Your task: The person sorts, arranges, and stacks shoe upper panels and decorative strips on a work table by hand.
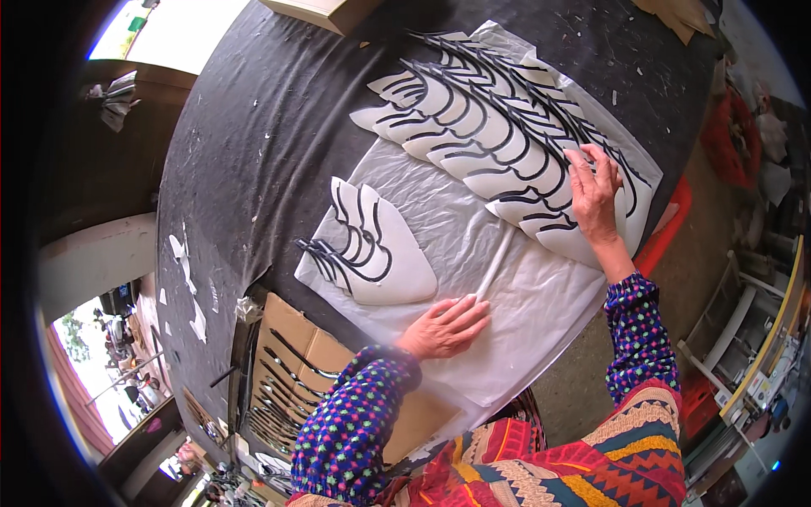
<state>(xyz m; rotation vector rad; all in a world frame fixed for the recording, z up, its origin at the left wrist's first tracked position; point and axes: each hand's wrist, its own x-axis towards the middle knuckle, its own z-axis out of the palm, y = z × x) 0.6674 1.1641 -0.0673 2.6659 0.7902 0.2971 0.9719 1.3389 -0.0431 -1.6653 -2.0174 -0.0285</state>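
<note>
My left hand [446,327] lies palm down on a pale plastic sheet [414,190], its fingers stretched out. Its fingertips touch the end of a thin white strip or fold [497,264]; I cannot tell which. Just beyond it rests a small group of overlapping white curved pieces with black edging [393,262]. My right hand [597,196] is over the right end of a larger spread of similar white, black-edged pieces [481,139], laid like scales in rows. Its fingers are bent and apart, touching the pieces, with nothing seen held in them.
A dark cloth [245,144] covers the table under the sheet. Near my left forearm, a cardboard box [312,334] holds several dark curved strips [283,380]. Another box [325,10] stands at the far edge. Red plastic [672,224] shows beyond the right edge.
</note>
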